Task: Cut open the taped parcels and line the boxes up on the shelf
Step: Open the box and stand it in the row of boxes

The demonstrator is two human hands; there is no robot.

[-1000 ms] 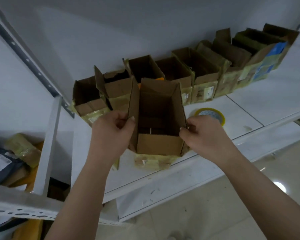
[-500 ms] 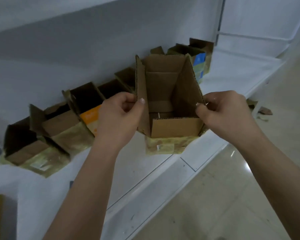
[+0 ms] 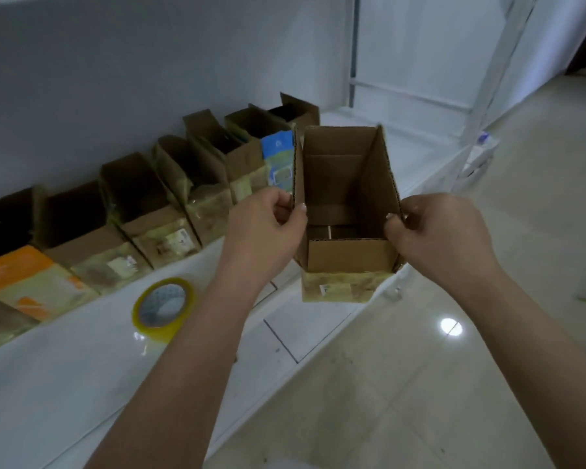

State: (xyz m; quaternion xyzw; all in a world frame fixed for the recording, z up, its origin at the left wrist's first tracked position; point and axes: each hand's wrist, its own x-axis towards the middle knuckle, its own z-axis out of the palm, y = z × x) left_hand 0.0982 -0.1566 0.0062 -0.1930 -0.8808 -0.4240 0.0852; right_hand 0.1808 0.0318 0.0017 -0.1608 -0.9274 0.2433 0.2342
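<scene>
We saw, from a head-worn camera looking down, two bare forearms reaching forward over a white shelf (image 3: 82,377). Between them was an open cardboard box (image 3: 347,211), empty inside, its flaps standing up and yellowish tape wrapped round its lower part. Our left hand (image 3: 263,231) pinched the box's left flap between thumb and curled fingers; our right hand (image 3: 437,236) pinched the right flap the same way. The box was at the shelf's front edge, above where the shelf meets the floor; we could not tell whether its base touched the shelf or was lifted clear.

Along the back of the shelf, against a pale grey wall (image 3: 149,79), stood a row of opened boxes (image 3: 170,204), side by side and touching, their tops open and dark inside. Most were brown with yellowed tape and small labels on their fronts. The nearest one at the left had an orange panel, and one near the far end had a blue printed front.

A roll of clear yellowish packing tape (image 3: 163,309) lay flat on the shelf in front of the row, just left of our left forearm.

To the right lay a glossy light tiled floor (image 3: 454,384) with a bright lamp reflection. Beyond the row, a white metal rack frame (image 3: 487,79) stood at the room's far side.
</scene>
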